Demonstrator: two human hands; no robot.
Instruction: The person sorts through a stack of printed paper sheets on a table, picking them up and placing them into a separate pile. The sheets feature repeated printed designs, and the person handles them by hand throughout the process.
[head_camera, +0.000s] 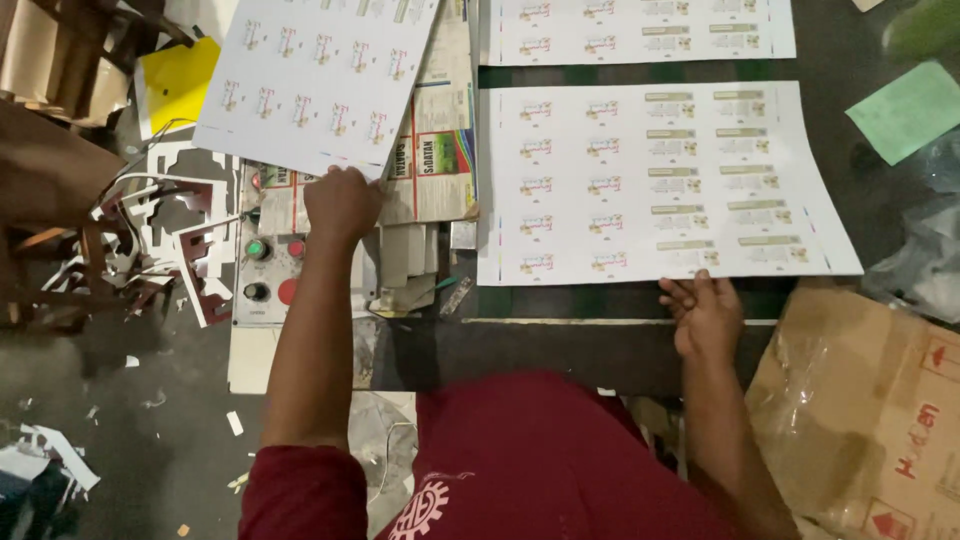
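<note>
The left hand (342, 203) pinches the near edge of a white printed sheet (315, 75), its fingers closed on the paper, which lies tilted over a control panel (265, 265) with green, red and black buttons. The right hand (706, 313) rests at the near edge of a second printed sheet (655, 185), fingers loosely curled and touching the paper's border without gripping it; this sheet lies flat on the dark table (560, 335), with a third sheet (640, 30) just beyond it, cut off by the top of the frame. Left of the panel, white die-cut scraps (165, 225) pile on the grey floor (150, 400) beside a yellow paper (175, 85). A cardboard box (870, 420) wrapped in clear film stands at the right, and a green sheet (910, 110) lies near the table's far corner. The small print on the sheets is too fine to make out.
</note>
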